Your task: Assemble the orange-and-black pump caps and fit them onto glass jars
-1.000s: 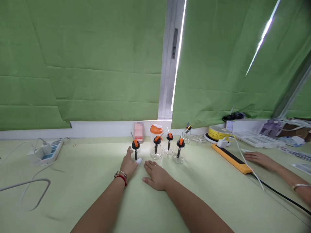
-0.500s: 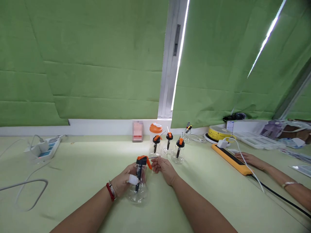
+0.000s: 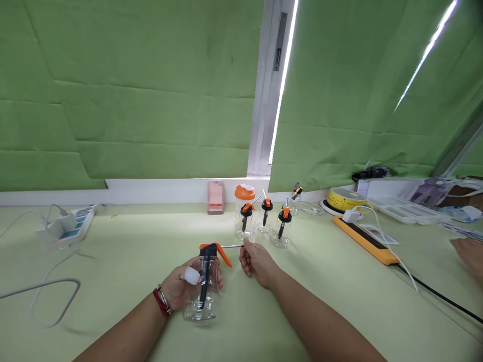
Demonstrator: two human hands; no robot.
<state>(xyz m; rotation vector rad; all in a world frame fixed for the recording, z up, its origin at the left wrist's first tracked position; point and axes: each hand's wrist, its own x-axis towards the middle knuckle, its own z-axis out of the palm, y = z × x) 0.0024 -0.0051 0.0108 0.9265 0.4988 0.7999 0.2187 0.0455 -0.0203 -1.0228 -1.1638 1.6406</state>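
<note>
My left hand [image 3: 184, 285] is closed around a clear glass bottle [image 3: 199, 309] with a black top, an orange lever and a black tube inside. A white wrap covers one of its fingers. From the bottle's top a thin metal tube [image 3: 231, 246] stretches sideways to my right hand [image 3: 259, 261], whose thumb and fingers pinch its far end. The orange lever [image 3: 224, 255] slants down between the hands. Behind my right hand stand three similar bottles, left [image 3: 246, 221], middle [image 3: 266, 216] and right [image 3: 282, 227], each with a metal tube angled upward.
An orange-lidded cup [image 3: 244, 192] and a pink card-like panel [image 3: 216, 198] stand at the back. To the right lie an orange power strip [image 3: 364, 240] with cables and a yellow round tin [image 3: 341, 200]. A white power strip [image 3: 77, 226] is at left. Another person's hand [image 3: 468, 251] shows at the right edge.
The bottle in my left hand has moved left, away from my right hand, and more of the metal tube shows between them. The other person's hand has drawn back to the right.
</note>
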